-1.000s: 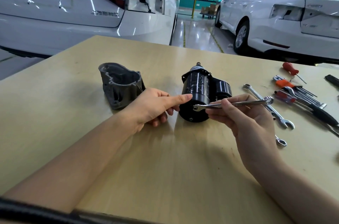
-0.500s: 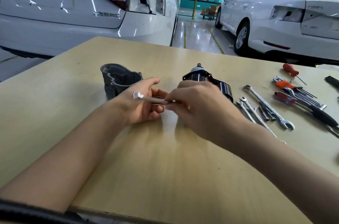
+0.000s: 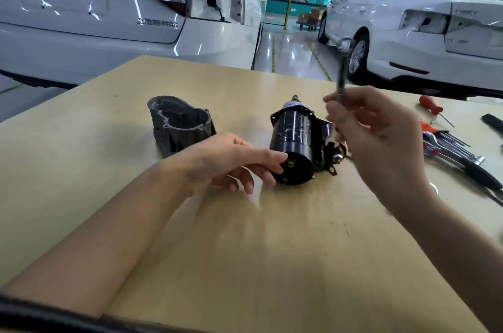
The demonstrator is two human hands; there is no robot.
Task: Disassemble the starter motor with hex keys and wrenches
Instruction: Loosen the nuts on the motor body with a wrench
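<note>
Tan workbench (image 3: 245, 264) between white cars (image 3: 109, 19)

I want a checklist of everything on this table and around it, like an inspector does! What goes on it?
Surface: tan wooden table.
Job's things: black starter motor lying on its side; grey housing apart, to its left.
Clutter: hand tools and red screwdriver at the right edge.
Grippers: left hand fingertips touch the motor's end; right hand holds a blurred wrench raised.
Cables: nothing seen.
Surroundings: two white cars, glossy floor.
</note>
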